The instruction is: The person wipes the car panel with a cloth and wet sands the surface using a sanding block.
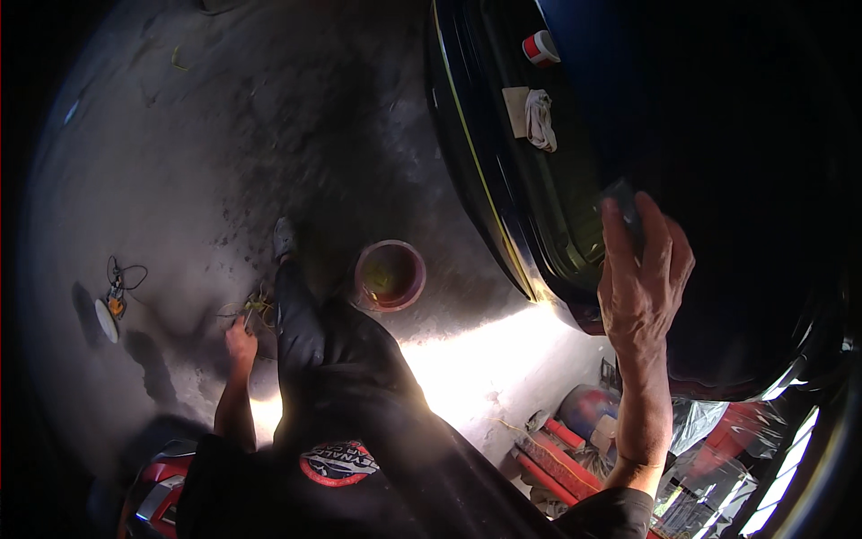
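Note:
My right hand (pixel 642 278) reaches over a dark, glossy car body (pixel 718 180). Its fingers are closed round a small dark block (pixel 622 199), which is dim and slightly blurred; whether the block touches the panel I cannot tell. Low beside my left leg, my left hand (pixel 241 343) is closed, with something thin sticking up from its fingers. Just past it are thin wires and a yellow-green bit (pixel 259 306), hard to make out. Farther along the car's edge lie a white folded cloth (pixel 540 121) and a beige flat piece (pixel 514 110). Beyond them is a red-and-white tub (pixel 540 48).
A reddish bucket (pixel 420 274) holding murky liquid stands on the floor near my legs. Out to the left lies an orange tool (pixel 116 304) with a white disc and dark cord. Red bars (pixel 557 467) and plastic sheeting (pixel 709 440) crowd the lower right. Bright light crosses the floor.

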{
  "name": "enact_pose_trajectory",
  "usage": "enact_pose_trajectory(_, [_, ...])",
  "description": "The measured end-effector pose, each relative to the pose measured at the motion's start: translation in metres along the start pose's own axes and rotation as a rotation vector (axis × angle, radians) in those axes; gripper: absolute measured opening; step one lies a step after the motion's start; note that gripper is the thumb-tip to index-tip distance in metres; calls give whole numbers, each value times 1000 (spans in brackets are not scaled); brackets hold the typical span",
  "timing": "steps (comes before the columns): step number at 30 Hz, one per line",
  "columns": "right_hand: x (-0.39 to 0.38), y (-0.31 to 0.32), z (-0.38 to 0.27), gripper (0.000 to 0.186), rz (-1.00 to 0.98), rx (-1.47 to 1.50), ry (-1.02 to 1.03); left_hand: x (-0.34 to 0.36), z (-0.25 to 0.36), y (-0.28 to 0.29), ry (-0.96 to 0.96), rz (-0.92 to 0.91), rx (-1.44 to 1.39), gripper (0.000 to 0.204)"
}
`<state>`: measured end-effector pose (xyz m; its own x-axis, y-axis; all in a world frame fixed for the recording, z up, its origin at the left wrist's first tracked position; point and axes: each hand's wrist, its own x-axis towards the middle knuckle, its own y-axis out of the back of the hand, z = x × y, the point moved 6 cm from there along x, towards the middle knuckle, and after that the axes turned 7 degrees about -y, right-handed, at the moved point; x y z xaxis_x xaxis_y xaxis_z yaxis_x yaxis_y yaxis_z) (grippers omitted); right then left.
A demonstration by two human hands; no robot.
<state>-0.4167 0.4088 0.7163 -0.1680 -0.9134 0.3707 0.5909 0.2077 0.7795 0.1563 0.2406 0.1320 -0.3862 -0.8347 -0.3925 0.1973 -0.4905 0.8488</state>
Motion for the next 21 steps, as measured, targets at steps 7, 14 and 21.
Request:
enact_pose_trajectory(7, [27,0,-1,45,-85,-67,-12,-12,-49,13,88,63,-16,49])
enact_pose_trajectory(14, [91,-27,-8,42,-125,-91,-44,73,30,56,-122,57,-125,46])
enact_pose_trajectory(21, [109,-2,-12,37,-114,-87,-76,115,51,92,-109,74,-218,44])
